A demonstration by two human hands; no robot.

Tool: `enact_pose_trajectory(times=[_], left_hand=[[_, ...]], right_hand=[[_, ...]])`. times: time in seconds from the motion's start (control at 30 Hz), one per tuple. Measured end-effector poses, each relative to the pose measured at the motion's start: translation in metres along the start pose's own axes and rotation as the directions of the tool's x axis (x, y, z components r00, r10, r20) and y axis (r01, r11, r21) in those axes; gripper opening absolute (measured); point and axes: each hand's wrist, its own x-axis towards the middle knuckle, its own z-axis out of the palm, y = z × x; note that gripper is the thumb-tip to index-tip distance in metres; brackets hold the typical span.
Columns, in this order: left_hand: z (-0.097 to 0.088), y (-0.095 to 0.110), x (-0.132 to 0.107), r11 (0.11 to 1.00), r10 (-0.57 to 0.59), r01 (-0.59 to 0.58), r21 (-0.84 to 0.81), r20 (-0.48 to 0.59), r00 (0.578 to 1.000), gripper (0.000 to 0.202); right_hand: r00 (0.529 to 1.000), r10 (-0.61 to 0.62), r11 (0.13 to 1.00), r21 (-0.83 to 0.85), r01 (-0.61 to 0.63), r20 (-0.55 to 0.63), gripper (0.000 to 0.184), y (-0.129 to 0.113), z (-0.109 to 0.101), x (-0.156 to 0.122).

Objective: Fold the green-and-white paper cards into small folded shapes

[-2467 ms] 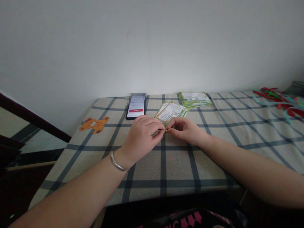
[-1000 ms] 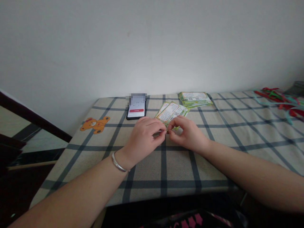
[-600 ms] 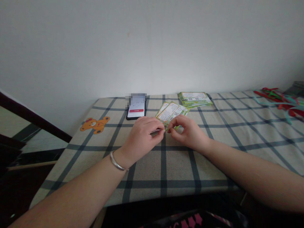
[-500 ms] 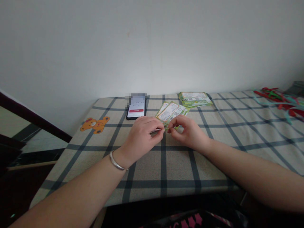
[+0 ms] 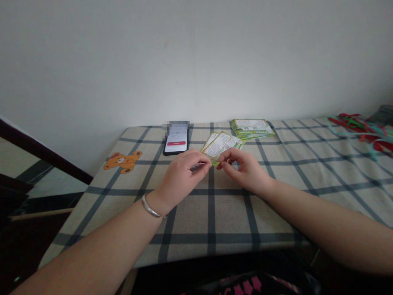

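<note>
While left hand (image 5: 184, 172) pinches thin card-like piece (image 5: 199, 166) between thumb and fingertips, right hand (image 5: 245, 170) is just beside, its thumb and forefinger nearly together; cannot tell whether they grip something. Piece is mostly hidden by left hand. Overlapping green-white printed cards (image 5: 220, 144) lie flat just beyond both hands, on checked, cloth-covered surface (image 5: 233, 217). Stack of similar cards (image 5: 252, 128) lies farther back, to right. Phone (image 5: 176, 141) with timer screen lies left of cards; orange bear picture (image 5: 123, 162) farther left. Red and green ribbons (image 5: 353, 125) at far right.
</note>
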Motion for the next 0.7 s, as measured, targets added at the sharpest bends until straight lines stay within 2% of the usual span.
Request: enact_pose_trajectory(times=[0.2,0.37,0.5,0.63,0.7], left_hand=[[0.002,0.001,-0.001,1.000,-0.002,0.003,0.008,-0.005,1.000,0.005],[0.002,0.000,-0.004,0.996,-0.092,0.093,0.010,-0.061,0.994,0.014],[0.005,-0.005,-0.006,0.987,-0.161,0.162,0.008,-0.099,0.982,0.016],[0.008,-0.010,-0.006,0.967,-0.240,0.236,-0.093,-0.041,0.970,0.016],[0.009,-0.012,-0.005,0.942,-0.290,0.283,-0.180,-0.016,0.957,0.016]], right_hand=[[0.998,0.051,0.999,0.010,-0.051,0.033,0.007,0.000,0.001,0.002],[0.995,0.092,0.996,-0.007,-0.093,-0.042,0.008,0.002,0.001,0.003],[0.992,0.084,0.992,0.099,-0.075,-0.091,0.008,0.009,0.001,0.004],[0.993,0.091,0.967,0.246,-0.069,-0.075,0.010,0.015,0.003,0.004],[0.994,0.091,0.961,0.267,-0.071,-0.066,0.010,0.015,0.003,0.004]])
